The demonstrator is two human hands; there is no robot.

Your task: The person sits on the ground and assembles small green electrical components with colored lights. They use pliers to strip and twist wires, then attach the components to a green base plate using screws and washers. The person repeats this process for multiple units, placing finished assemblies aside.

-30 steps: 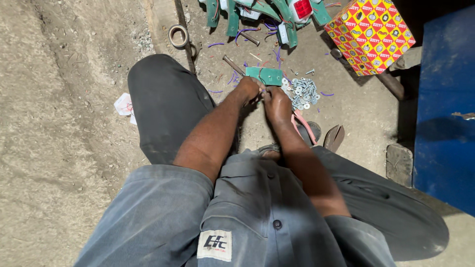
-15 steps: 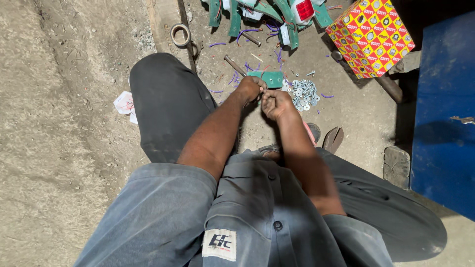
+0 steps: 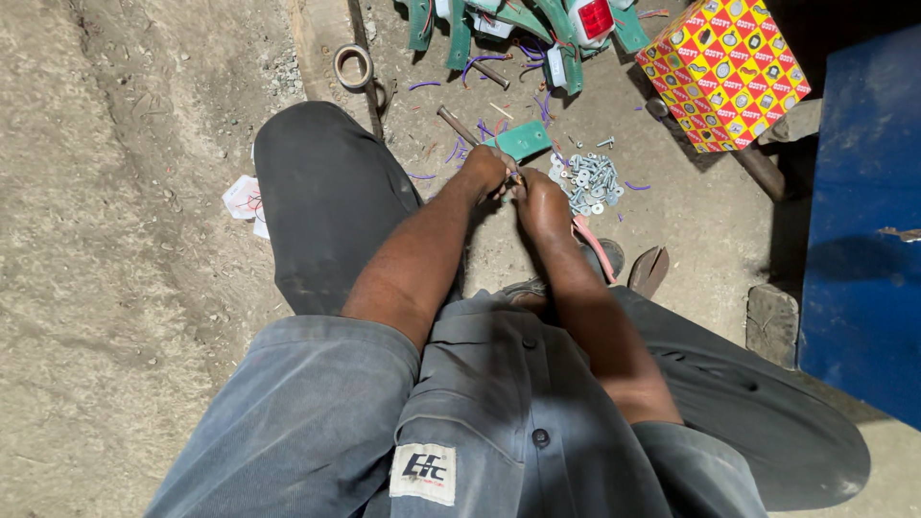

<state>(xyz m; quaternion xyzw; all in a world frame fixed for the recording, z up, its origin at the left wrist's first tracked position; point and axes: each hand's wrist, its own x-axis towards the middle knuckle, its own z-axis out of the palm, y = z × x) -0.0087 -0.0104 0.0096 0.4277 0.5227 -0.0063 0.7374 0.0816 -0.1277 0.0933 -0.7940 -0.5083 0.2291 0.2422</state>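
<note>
I sit on the ground with both arms stretched forward. My left hand (image 3: 484, 173) and my right hand (image 3: 542, 200) meet over the floor, fingers pinched together on a small thin piece (image 3: 516, 180), possibly a wire end; what it is stays too small to tell. Just beyond the hands lies a green plastic part (image 3: 523, 140). A pile of small metal washers and screws (image 3: 587, 182) sits right of my right hand.
Green parts with a red lamp (image 3: 593, 17) and purple wire bits lie at the top. A yellow and red patterned box (image 3: 724, 72) stands top right, a blue panel (image 3: 863, 221) at right, a tape roll (image 3: 353, 65) and a metal rod (image 3: 459, 123) nearby.
Both hands stay pinched together and have shifted only slightly; the view has moved a little. The objects on the floor lie as before.
</note>
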